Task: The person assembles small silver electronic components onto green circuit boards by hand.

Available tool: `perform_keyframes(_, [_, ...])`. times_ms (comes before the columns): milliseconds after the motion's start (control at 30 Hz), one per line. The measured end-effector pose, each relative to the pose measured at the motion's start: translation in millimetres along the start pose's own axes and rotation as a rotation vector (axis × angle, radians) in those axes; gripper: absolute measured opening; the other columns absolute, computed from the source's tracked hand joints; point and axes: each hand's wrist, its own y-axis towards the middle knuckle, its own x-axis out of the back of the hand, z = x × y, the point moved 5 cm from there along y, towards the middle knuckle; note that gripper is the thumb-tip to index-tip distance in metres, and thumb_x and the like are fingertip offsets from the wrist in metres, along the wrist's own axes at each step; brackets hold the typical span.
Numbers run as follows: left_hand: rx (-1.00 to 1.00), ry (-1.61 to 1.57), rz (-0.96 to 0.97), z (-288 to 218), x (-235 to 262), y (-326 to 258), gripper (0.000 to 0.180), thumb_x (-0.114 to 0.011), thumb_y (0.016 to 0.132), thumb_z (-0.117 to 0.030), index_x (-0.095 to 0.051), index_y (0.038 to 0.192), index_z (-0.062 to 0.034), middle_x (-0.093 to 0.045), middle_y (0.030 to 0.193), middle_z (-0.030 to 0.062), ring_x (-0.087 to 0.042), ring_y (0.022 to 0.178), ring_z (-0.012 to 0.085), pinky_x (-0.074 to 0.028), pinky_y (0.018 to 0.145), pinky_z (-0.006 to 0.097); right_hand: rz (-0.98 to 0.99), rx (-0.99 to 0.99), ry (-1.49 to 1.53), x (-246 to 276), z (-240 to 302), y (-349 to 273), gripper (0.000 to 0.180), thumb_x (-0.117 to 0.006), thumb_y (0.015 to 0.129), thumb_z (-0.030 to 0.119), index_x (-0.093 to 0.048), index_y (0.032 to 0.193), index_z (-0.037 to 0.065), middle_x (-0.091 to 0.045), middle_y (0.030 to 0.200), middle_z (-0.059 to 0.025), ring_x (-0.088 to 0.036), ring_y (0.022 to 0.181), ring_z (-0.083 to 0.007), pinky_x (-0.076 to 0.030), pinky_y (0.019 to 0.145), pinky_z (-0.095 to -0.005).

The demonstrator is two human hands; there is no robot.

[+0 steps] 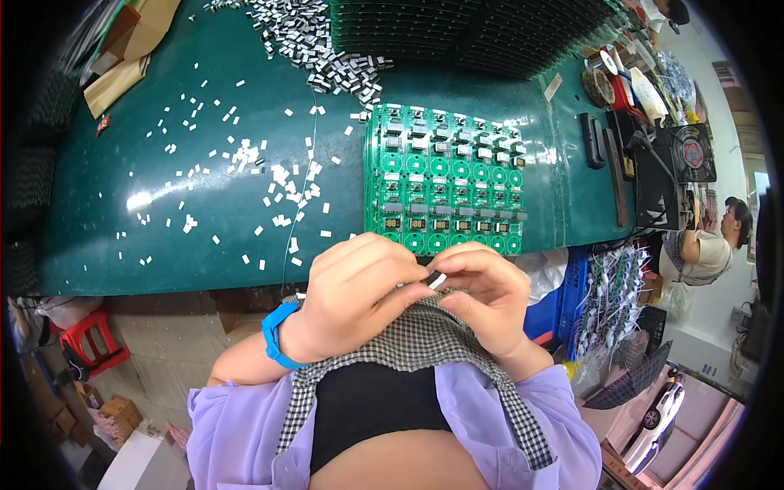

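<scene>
By the near edge of the green table, my left hand and right hand are together, pinching one small black-and-white piece. Green boards sit just past them, with a big dark stack behind. White bits lie scattered left.

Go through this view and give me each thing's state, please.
Left hand: pinching small black-and-white piece
Right hand: curled at that piece
Circuit boards: stacked, component side up
Loose black-and-white pieces: heaped
White bits: scattered
Blue wristband: worn on left wrist
</scene>
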Motion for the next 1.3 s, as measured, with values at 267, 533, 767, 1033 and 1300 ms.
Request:
perform_keyframes(267, [-0.088, 0.063, -0.004, -5.2, 2.5, -4.8, 0.022, -0.075, 0.065, 0.0, -0.065, 0.084, -0.0031, -0.064, 0.08, 0.0086, -0.063, 0.07, 0.0234, -0.048, 0.058, 0.031, -0.006, -0.107, 0.236, 8.7, -7.9, -3.4, 0.017, -0.064, 0.085, -0.005, -0.061, 0.102, -0.004, -0.065, 0.099, -0.0142, -0.066, 0.093, -0.0204, -0.056, 0.082, -0.0327])
perform_keyframes(533, [-0.061, 0.166, -0.134, -7.3, 1.7, 1.6, 0.033, -0.07, 0.059, 0.001, -0.067, 0.092, -0.0017, -0.063, 0.095, 0.0117, -0.063, 0.081, 0.0276, -0.05, 0.066, 0.035, 0.066, -0.375, 0.582, 3.0, -17.8, -0.1, 0.015, -0.063, 0.09, 0.008, -0.06, 0.101, -0.001, -0.065, 0.091, -0.0092, -0.064, 0.08, -0.0149, -0.054, 0.065, -0.0258])
perform_keyframes(767, [-0.25, 0.052, -0.054, -8.2, -4.3, -6.0, 0.02, -0.073, 0.065, -0.006, -0.066, 0.083, -0.0038, -0.063, 0.082, 0.0072, -0.063, 0.07, 0.0229, -0.051, 0.057, 0.031, 0.055, -0.434, 0.573, -2.0, -13.2, -3.9, 0.014, -0.061, 0.091, 0.009, -0.06, 0.101, -0.001, -0.063, 0.09, -0.0072, -0.063, 0.079, -0.0133, -0.054, 0.064, -0.0255])
perform_keyframes(1033, [-0.148, -0.019, -0.031, -3.8, -7.4, -11.2, 0.022, -0.075, 0.067, -0.005, -0.063, 0.085, -0.0044, -0.061, 0.08, 0.0069, -0.063, 0.068, 0.0219, -0.05, 0.056, 0.031, 0.049, 0.131, -0.187, -0.1, 13.8, -4.7, 0.02, -0.072, 0.079, 0.0, -0.065, 0.097, -0.002, -0.067, 0.092, -0.0101, -0.065, 0.084, -0.0164, -0.054, 0.071, -0.0266])
perform_keyframes(1300, [-0.021, -0.129, -0.013, -1.2, -8.0, -6.5, 0.023, -0.076, 0.067, -0.003, -0.062, 0.085, -0.0033, -0.061, 0.081, 0.0082, -0.063, 0.07, 0.0235, -0.05, 0.057, 0.032, -0.015, 0.241, -0.396, 2.0, 17.5, -6.4, 0.021, -0.077, 0.071, -0.001, -0.068, 0.09, 0.001, -0.069, 0.086, -0.0105, -0.067, 0.08, -0.0202, -0.053, 0.071, -0.029])
